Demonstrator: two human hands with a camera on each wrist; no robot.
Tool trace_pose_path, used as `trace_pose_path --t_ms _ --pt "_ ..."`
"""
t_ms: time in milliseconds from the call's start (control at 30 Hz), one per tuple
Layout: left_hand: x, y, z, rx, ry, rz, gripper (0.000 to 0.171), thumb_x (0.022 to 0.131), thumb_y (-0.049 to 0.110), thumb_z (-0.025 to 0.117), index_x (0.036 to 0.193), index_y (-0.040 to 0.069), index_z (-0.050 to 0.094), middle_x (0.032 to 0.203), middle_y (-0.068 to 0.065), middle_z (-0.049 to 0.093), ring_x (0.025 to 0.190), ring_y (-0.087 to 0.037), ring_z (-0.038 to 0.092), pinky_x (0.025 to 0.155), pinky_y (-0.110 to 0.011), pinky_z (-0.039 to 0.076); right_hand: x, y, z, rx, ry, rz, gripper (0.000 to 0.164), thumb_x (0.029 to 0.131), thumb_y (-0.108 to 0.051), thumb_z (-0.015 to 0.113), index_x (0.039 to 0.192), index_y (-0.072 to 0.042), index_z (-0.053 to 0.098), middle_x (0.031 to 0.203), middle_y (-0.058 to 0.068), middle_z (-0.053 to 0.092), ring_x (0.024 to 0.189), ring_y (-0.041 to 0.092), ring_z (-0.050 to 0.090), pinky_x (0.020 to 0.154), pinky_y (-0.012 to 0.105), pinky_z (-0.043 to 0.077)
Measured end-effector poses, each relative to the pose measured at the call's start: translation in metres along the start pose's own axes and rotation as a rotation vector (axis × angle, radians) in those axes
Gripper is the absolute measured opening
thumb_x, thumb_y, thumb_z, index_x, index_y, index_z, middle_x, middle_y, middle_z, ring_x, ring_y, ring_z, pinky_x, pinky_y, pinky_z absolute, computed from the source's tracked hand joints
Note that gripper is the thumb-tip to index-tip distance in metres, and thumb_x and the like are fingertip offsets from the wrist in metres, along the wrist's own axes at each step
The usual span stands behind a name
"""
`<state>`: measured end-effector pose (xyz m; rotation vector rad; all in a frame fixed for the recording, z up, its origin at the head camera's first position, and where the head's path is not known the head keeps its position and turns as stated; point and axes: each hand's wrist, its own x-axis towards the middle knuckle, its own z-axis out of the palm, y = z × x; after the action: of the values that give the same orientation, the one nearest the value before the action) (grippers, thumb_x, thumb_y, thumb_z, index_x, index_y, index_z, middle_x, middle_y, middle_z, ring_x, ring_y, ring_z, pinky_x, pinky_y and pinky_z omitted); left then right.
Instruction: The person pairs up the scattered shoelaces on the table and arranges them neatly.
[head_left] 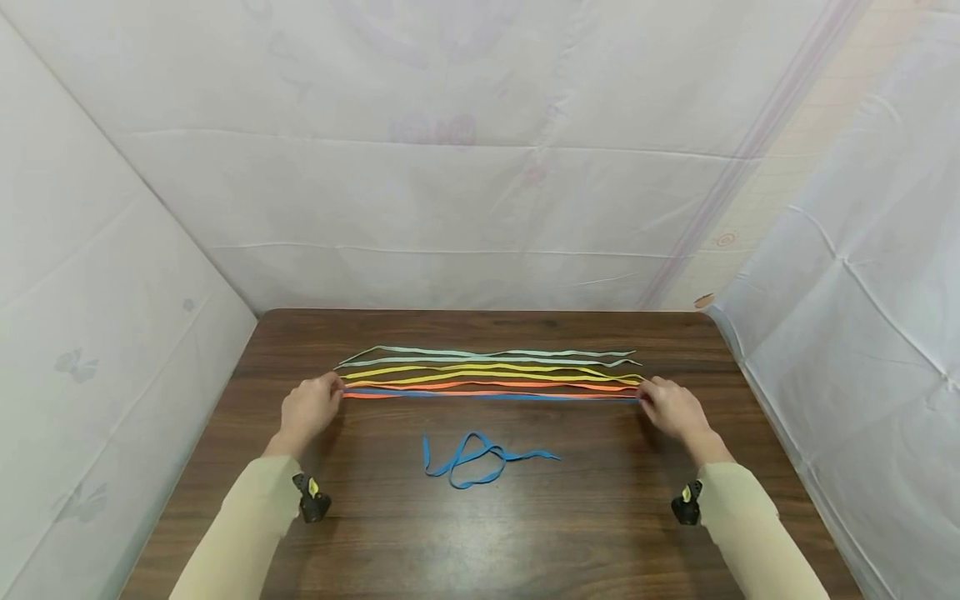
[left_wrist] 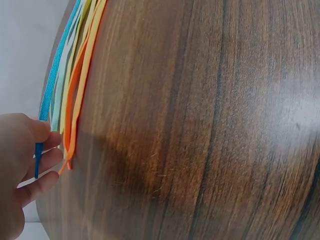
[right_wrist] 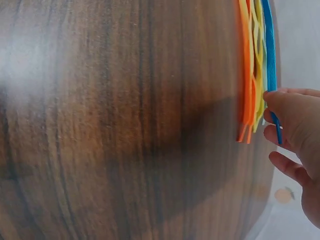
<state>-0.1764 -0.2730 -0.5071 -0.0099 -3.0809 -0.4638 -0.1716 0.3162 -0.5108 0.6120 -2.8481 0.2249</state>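
A flat blue shoelace [head_left: 525, 397] stretches straight between my two hands. One end is pinched between the thumb and fingers of my left hand [head_left: 311, 408], its tip poking out below them in the left wrist view. My right hand [head_left: 675, 410] pinches the other end, and a short tip of the blue shoelace [right_wrist: 271, 65] hangs past the fingers. In the head view it overlaps the orange shoelaces [head_left: 450, 385], which lie lengthwise along the table. Beyond these run yellow shoelaces [head_left: 480, 367] and pale green shoelaces [head_left: 450, 361], roughly parallel.
Nearer to me, a second blue shoelace [head_left: 487, 450] lies loosely looped on the dark wooden table [head_left: 480, 542]. White sheeting [head_left: 450, 208] hangs behind the far table edge and on both sides. Each wrist wears a small black camera [head_left: 312, 500].
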Motion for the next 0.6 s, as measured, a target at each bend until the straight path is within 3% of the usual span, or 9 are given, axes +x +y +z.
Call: trace_pose_path --t_ms 300,600 --pt "0.002 0.000 0.011 0.012 -0.004 0.003 0.007 0.080 0.016 0.057 0.085 0.012 0.060 0.083 -0.006 0.057 0.067 -0.025 0.055 0.049 -0.042 0.041 -0.003 0.001 0.009 0.009 -0.069 0.116 0.007 0.076 -0.007 0.061 0.080 -0.011 0.058 0.075 0.002 0.054 0.064 0.020 0.054 0.052 0.037 0.042" --pt "0.001 0.004 0.017 0.001 -0.007 -0.035 0.004 0.079 0.015 0.059 0.081 0.012 0.059 0.077 -0.005 0.055 0.063 -0.021 0.050 0.048 -0.038 0.038 -0.003 0.002 0.015 0.006 -0.090 0.174 0.009 0.075 -0.007 0.060 0.076 -0.011 0.052 0.068 0.001 0.047 0.056 0.017 0.045 0.048 0.033 0.037"
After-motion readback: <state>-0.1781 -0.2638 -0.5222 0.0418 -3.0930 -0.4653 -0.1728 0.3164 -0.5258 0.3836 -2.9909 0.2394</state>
